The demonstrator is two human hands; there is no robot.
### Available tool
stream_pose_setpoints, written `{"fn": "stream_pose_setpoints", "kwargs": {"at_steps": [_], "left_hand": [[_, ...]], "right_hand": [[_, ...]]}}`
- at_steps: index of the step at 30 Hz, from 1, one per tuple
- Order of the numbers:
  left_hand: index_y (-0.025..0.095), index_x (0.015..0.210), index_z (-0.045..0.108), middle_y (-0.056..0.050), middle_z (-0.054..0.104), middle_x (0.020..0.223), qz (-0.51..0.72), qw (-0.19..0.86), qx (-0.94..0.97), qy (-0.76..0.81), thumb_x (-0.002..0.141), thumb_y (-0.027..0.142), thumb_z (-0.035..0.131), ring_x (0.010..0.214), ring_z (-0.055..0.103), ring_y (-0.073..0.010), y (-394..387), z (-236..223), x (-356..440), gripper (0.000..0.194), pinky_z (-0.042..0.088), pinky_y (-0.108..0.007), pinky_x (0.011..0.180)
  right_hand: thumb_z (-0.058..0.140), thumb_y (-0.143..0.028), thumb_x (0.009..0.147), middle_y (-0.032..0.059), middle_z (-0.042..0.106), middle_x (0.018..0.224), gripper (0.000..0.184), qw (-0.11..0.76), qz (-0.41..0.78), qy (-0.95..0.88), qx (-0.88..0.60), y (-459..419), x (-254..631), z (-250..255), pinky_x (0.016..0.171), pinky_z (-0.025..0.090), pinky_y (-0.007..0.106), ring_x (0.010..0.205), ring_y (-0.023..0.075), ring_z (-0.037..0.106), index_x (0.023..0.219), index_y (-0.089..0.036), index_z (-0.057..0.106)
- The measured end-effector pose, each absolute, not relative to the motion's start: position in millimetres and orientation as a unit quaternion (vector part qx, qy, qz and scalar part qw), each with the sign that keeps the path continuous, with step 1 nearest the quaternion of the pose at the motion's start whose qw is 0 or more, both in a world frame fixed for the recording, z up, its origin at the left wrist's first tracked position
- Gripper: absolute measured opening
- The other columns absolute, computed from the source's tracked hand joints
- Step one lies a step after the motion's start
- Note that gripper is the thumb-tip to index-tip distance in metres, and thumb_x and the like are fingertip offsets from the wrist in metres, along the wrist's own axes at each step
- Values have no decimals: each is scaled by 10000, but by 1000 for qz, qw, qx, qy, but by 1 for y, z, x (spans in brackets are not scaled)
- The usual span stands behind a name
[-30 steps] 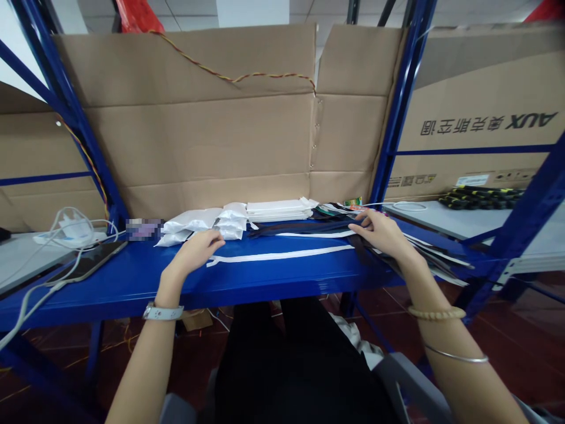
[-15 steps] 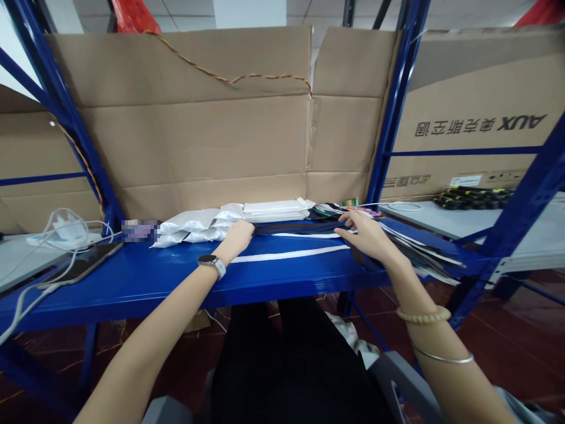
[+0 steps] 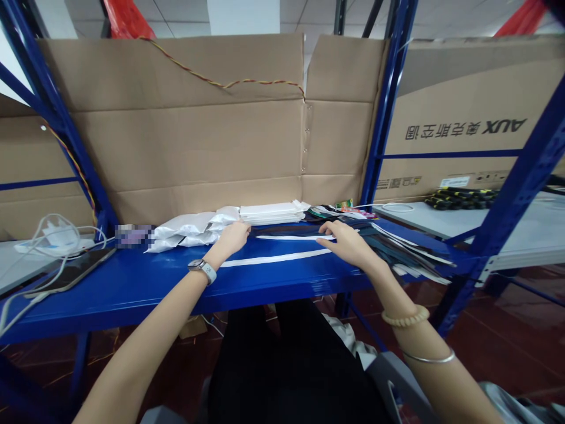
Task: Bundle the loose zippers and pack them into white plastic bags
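My left hand (image 3: pixel 235 237) is closed at the left end of a dark fabric-like strip (image 3: pixel 286 231) that lies across the blue shelf. Its fingertips press together there, partly out of sight behind the hand. Over the right part of the dark strip hovers my right hand (image 3: pixel 343 241), thumb and fingers apart, with nothing seen between them. A short white strip (image 3: pixel 282 238) lies along the dark one's front edge, its right end near my right thumb. Closer to me, a longer white strip (image 3: pixel 276 258) stretches between the two hands on the shelf.
White plastic packets (image 3: pixel 183 227) and a stack of flat white pieces (image 3: pixel 271 212) stand along the cardboard backing (image 3: pixel 194 141). Many dark and white strips (image 3: pixel 397 247) fan out at the right. A phone-like dark slab (image 3: pixel 79 271) and white cables (image 3: pixel 26 288) lie left. Blue posts (image 3: pixel 388 112) flank the shelf.
My right hand has moved left along the dark strip, uncovering more of the strips at the right. The left hand stays at the strip's left end. The whole view has shifted slightly.
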State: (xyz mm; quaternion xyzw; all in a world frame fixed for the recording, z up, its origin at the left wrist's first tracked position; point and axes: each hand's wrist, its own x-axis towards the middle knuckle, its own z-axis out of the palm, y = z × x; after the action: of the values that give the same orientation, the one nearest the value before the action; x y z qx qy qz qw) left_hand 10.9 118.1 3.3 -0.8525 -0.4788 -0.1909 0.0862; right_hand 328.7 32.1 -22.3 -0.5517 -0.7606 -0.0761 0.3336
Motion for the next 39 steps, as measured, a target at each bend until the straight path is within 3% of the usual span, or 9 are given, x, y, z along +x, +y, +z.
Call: {"fn": "stream_pose_setpoints", "kwargs": {"at_steps": [6,12,16,19,23,31,39], "left_hand": [[160,914,535,-91,616,865,-289,101,-835,-458,909,191,368,821,586,-196,81,25,18,170,424,-319,764],[199,861,488,11,595,718,-458,-36,-784,-417,908,229,422,654,601,-133,12,7,21,87,442,-254,658],[208,862,496,20,594,721,-463,-34,-782,-415,909,229,439,678,593,-129,-15,-6,28,77,424,-246,658],[206,846,508,16,604,740,-443,-13,-809,-387,908,214,445,683,571,-124,-24,-8,33,88,411,-241,655],[198,825,519,15,593,735,-428,-15,-831,-355,909,195,445,671,547,-117,-27,-7,35,112,398,-242,648],[199,824,521,12,599,753,-408,-19,-836,-367,906,212,455,679,542,-123,-27,-9,35,107,387,-249,639],[199,797,542,37,563,631,-416,15,-818,-398,900,256,467,568,510,-104,-29,4,23,140,363,-226,567]], "right_hand": [[586,-303,816,62,607,863,116,364,-35,-778,-510,23,295,-22,749,416,320,830,215,565,871,-202,602],[466,-266,912,22,660,820,178,403,134,-825,-374,-9,238,-20,723,418,270,764,159,597,887,-188,623],[456,-290,928,10,672,843,193,423,212,-815,-335,-26,209,-24,724,427,257,783,150,616,999,-198,611],[452,-296,930,5,666,797,186,453,235,-793,-332,-27,201,-28,701,432,249,732,141,612,899,-190,601],[450,-305,929,0,642,709,271,472,225,-778,-347,-25,204,-28,672,425,241,667,130,591,717,-182,564],[467,-322,911,-4,627,678,248,473,275,-769,-330,-21,205,-28,623,424,229,636,127,578,717,-184,535],[517,-261,877,-12,571,656,207,478,74,-792,-373,-21,216,-21,624,367,244,626,132,511,697,-187,588]]}}
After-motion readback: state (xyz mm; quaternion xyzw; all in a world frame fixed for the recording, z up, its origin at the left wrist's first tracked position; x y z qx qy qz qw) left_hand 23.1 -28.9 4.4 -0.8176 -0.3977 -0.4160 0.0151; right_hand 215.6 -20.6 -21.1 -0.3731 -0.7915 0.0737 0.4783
